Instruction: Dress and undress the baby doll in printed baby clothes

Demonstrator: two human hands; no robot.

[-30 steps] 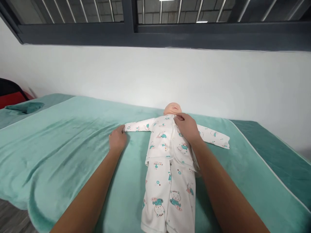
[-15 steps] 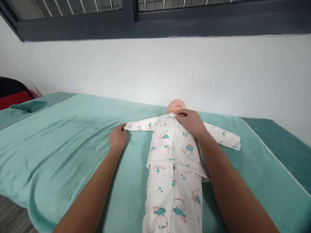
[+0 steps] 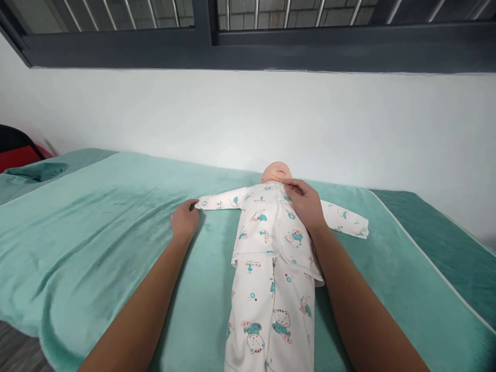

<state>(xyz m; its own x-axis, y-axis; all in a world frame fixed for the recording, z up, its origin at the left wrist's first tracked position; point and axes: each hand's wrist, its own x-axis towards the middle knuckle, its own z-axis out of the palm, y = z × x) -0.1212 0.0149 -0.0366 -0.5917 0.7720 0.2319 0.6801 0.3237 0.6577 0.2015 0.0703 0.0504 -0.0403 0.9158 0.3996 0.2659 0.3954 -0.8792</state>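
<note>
A baby doll (image 3: 276,171) lies on its back on the green bed cover, dressed in a white printed baby shirt (image 3: 260,219) and matching trousers (image 3: 251,310). My left hand (image 3: 185,219) pinches the cuff of the sleeve stretched out to the left. At the neck, my right hand (image 3: 308,206) has bent fingers and thumb on the shirt's collar, just under the doll's chin; the fingertips are partly hidden. The other sleeve (image 3: 346,219) reaches out to the right, lying flat on the cover with its end folded over the doll's hand, which does not show.
The green plush cover (image 3: 116,232) spreads over the bed, with a darker green part (image 3: 434,232) at the right. Behind stands a white wall (image 3: 174,113) under a dark window frame (image 3: 116,50). A red and black item (image 3: 19,155) is at the far left.
My right hand has shifted slightly along the collar toward the right shoulder, its fingers a little more spread. The left hand keeps its pinch on the cuff. The view has moved slightly.
</note>
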